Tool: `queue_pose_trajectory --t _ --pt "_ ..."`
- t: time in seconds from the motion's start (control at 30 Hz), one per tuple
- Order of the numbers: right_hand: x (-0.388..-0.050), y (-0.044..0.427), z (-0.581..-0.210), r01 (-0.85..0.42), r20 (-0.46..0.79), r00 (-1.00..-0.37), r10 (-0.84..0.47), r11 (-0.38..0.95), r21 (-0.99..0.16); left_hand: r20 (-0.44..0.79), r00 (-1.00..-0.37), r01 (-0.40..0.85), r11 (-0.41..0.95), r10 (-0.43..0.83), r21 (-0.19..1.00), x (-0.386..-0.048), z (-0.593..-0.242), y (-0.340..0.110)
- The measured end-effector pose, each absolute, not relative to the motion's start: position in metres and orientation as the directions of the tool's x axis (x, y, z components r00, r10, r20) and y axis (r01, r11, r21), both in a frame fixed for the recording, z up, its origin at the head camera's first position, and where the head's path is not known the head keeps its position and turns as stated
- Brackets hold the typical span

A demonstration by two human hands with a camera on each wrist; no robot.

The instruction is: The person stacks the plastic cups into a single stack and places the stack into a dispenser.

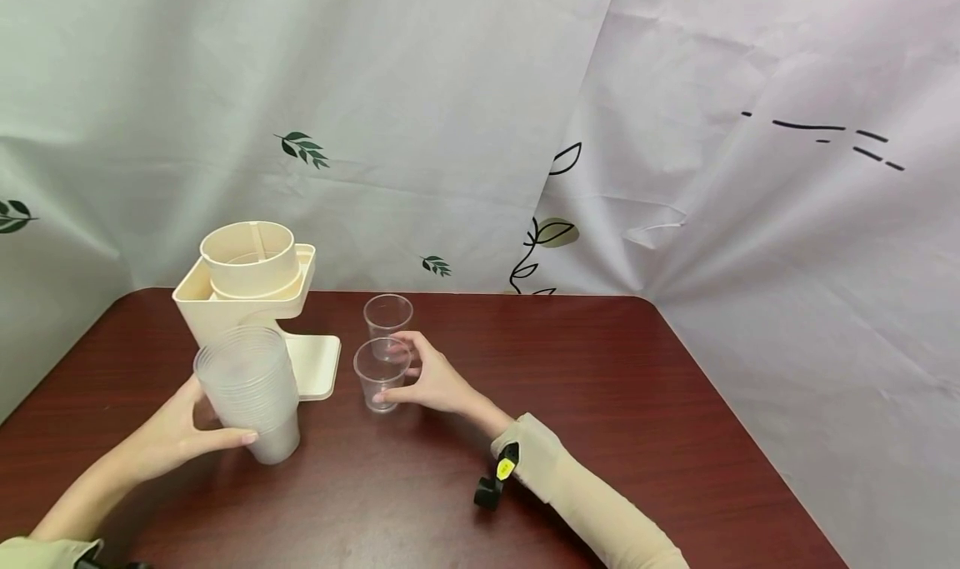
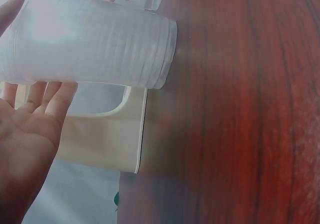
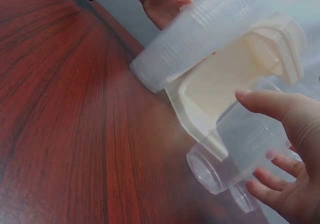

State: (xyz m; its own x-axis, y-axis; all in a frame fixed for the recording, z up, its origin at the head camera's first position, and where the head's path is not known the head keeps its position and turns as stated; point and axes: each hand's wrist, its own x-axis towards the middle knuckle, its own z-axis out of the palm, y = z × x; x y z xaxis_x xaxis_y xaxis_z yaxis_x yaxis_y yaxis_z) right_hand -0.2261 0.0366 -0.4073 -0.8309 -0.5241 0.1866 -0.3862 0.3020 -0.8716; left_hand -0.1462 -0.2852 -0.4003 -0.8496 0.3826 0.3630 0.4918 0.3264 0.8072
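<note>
On the left, my left hand (image 1: 176,431) holds a tall stack of clear plastic cups (image 1: 251,390), thumb on the near side and fingers round the other. Whether the stack's bottom touches the table is hard to tell. My right hand (image 1: 435,381) has its thumb and fingers curled round a single clear plastic cup (image 1: 381,377), which is upright at table height. Just behind that one stands another clear cup (image 1: 388,309), partly covered by the fingers. The right wrist view shows the single cup (image 3: 240,149) between thumb and fingers.
Behind the cup stack is a cream plastic stand (image 1: 243,302) with a round open top, a square tray and a flat foot plate (image 1: 318,365). The dark red wooden table (image 1: 570,361) extends to the right. Pale printed fabric (image 1: 450,119) hangs along its back edge.
</note>
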Motion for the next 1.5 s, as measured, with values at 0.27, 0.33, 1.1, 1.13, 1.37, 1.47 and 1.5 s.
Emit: queue_pose_trajectory --t 0.27,0.33,1.1,1.13,1.37,1.47,1.5 --pt "-0.224 0.035 -0.406 -0.398 0.205 -0.821 -0.533 0.276 -0.875 0.363 -0.847 0.494 0.321 0.389 0.808 -0.147 -0.400 -0.285" --pt "-0.224 0.034 -0.406 -0.399 0.207 -0.821 -0.531 0.276 -0.875 0.365 -0.846 0.496 0.323 0.389 0.806 -0.147 -0.401 -0.285" --pt "-0.211 0.021 -0.380 -0.478 0.337 -0.829 -0.446 0.255 -0.840 0.381 -0.835 0.512 0.310 0.397 0.801 -0.147 -0.400 -0.285" --pt "-0.211 0.020 -0.377 -0.486 0.345 -0.825 -0.447 0.251 -0.837 0.378 -0.837 0.510 0.312 0.397 0.802 -0.146 -0.400 -0.285" --pt "-0.207 0.014 -0.356 -0.525 0.397 -0.800 -0.450 0.204 -0.826 0.368 -0.844 0.499 0.323 0.390 0.804 -0.146 -0.400 -0.285" --pt "-0.206 0.012 -0.350 -0.560 0.436 -0.776 -0.455 0.182 -0.808 0.364 -0.844 0.498 0.322 0.394 0.805 -0.147 -0.399 -0.285" --pt "-0.206 0.011 -0.347 -0.574 0.449 -0.767 -0.458 0.178 -0.799 0.362 -0.844 0.497 0.323 0.396 0.806 -0.147 -0.399 -0.285"
